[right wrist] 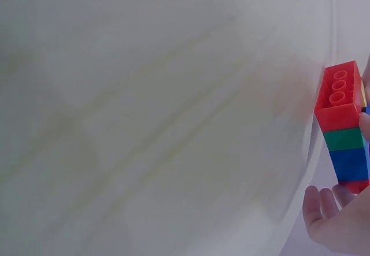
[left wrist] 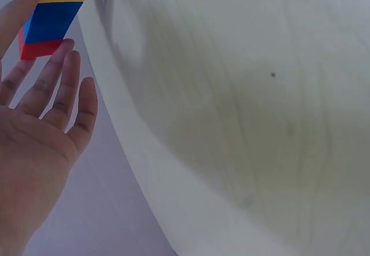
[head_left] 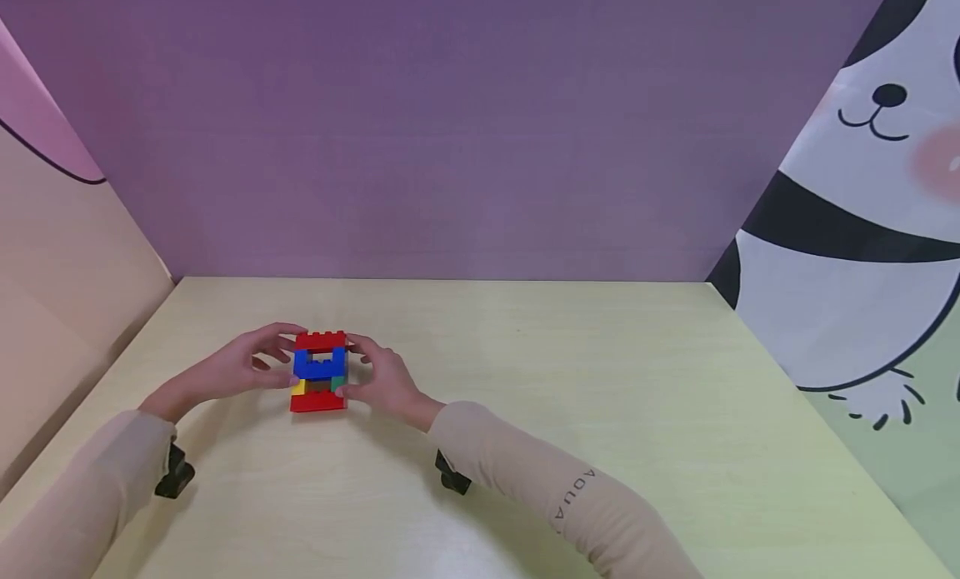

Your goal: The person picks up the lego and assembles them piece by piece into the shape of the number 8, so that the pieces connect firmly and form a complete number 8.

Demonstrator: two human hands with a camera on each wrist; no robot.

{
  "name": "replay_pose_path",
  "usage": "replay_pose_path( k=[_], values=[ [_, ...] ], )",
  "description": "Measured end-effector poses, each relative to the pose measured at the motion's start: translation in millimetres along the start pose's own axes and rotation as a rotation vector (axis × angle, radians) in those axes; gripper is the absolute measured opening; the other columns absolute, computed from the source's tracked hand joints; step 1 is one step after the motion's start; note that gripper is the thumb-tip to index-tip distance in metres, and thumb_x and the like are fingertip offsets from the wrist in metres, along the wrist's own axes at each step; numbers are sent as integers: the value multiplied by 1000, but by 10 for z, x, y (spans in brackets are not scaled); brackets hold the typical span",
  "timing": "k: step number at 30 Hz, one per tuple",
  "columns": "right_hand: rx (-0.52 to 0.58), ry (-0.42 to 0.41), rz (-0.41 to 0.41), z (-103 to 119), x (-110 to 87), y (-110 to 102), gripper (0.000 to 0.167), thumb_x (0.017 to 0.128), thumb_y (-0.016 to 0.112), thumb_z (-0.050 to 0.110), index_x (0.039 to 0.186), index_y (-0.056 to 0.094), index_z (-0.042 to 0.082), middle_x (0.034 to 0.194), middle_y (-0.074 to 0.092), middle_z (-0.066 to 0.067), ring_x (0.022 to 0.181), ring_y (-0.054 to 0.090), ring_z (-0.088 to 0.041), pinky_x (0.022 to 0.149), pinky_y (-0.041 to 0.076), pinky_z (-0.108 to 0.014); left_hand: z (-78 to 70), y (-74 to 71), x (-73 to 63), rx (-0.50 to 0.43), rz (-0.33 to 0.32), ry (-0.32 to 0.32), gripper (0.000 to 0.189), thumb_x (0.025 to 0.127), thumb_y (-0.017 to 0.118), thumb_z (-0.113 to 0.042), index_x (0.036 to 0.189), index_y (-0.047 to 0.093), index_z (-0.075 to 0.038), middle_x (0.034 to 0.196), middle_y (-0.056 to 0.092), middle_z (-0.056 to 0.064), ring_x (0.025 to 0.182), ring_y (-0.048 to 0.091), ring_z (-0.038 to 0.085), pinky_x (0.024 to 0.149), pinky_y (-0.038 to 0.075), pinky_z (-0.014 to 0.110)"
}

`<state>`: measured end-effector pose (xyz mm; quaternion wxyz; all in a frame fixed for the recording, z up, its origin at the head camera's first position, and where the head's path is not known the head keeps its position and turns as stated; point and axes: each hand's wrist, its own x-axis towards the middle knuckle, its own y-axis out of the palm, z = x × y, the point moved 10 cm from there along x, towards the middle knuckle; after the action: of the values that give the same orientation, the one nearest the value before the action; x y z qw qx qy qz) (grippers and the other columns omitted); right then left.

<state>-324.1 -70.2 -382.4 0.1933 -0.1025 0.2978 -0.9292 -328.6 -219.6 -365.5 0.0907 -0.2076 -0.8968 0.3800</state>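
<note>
A small stack of toy building bricks (head_left: 318,370) is held between both hands on the left part of the table. It has a long red brick (head_left: 318,402) at the bottom, yellow and green bricks above, then blue bricks, and a red brick (head_left: 320,341) on top, with gaps through the middle. My left hand (head_left: 243,364) grips its left side, thumb low by the yellow brick and fingertips at the top. From the right side my right hand (head_left: 386,382) holds it, thumb near the green brick (right wrist: 344,139). The right wrist view shows the bottom brick's hollow underside (right wrist: 338,88).
The pale wooden table (head_left: 600,412) meets a purple wall (head_left: 450,146) at the back. A panda picture (head_left: 862,221) covers the right wall. Black wrist devices (head_left: 175,472) hang under both sleeves.
</note>
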Motion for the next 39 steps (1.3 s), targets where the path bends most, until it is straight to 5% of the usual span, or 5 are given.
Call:
replay_pose_path(
  k=[12,26,39],
  values=[
    [114,73,7,-75,34,9,70,76,73,12,137,39,21,131,52,-3,116,48,-21,87,47,-29,55,46,30,-7,33,1,72,81,68,-27,139,31,-8,129,47,22,109,53,36,81,51,43],
    [59,73,51,-130,101,17,66,77,73,19,136,41,19,130,53,-1,117,47,-20,90,46,-30,199,103,76,-47,96,-57,74,81,67,-30,141,29,-9,130,44,23,113,49,39,86,50,44],
    [82,72,72,-140,136,-8,64,79,71,23,135,41,16,130,53,-4,118,47,-23,93,45,-32,185,99,88,-88,117,-87,71,83,66,-30,139,28,-9,130,45,25,115,49,39,90,47,46]
  ],
)
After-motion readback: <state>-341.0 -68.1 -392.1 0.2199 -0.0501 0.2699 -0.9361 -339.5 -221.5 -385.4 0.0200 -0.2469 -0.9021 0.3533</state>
